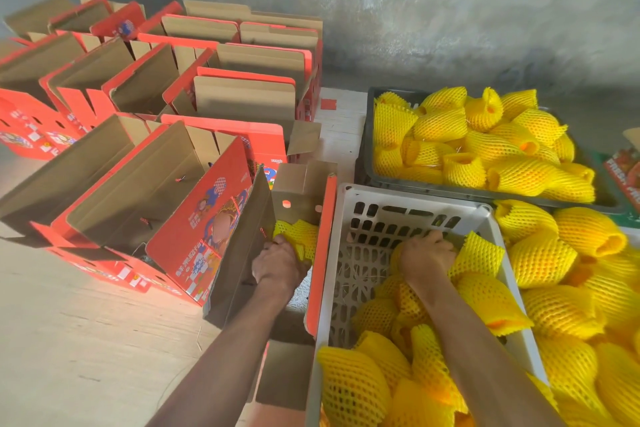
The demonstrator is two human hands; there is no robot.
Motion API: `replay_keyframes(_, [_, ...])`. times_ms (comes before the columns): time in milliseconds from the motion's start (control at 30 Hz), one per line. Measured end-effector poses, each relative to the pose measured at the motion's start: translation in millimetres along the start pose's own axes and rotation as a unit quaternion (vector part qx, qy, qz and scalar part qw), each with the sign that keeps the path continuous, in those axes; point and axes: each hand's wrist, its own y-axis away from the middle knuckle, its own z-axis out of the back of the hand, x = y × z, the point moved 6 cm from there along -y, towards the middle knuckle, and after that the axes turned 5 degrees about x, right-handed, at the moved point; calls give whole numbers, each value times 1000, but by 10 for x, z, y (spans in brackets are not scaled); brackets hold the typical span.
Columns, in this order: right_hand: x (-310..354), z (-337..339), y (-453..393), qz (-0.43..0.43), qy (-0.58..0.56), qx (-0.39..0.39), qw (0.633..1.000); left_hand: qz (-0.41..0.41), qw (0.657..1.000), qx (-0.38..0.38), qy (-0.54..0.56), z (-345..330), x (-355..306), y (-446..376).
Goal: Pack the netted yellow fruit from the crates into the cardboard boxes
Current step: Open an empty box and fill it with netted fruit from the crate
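Both hands are down inside containers. The left hand (277, 265) reaches into the open red cardboard box (320, 253) just beside the crate, and its fingers are curled around a fruit in yellow foam netting (298, 234) that lies at the far end of this box. The right hand (426, 255) is in the white perforated plastic crate (349, 291), with fingers closed over a netted yellow fruit (476, 255) at the far side of the pile.

This white crate is filled with netted fruits in its near half, while the far left part shows the bare bottom. Behind it stands a dark grey plastic crate (367, 156), full of the same yellow netted fruit. At the right of the white crate lies a loose heap of netted fruit (568, 288); I cannot tell what holds it.

To the left, on the pale floor (76, 322), many empty red cardboard boxes (145, 180) stand in rows with their brown flaps up. Their red sides carry blue and white cartoon drawings and white characters, too small to read. At the right edge one more printed package (623, 173) shows red pictures; its writing is not legible. A grey concrete wall (450, 10) closes the back.
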Motion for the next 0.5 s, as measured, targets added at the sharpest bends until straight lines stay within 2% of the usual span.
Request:
replay_keyframes(167, [29, -16, -81, -21, -14, -1, 1000, 5, 999, 8, -32, -19, 20, 48])
replay_keyframes(333, [38, -95, -138, -33, 1, -9, 999, -13, 999, -32, -17, 183, -68, 200])
replay_keyframes(500, [-53, -110, -258, -60, -37, -30, 997, -40, 997, -61, 6, 303, -121, 361])
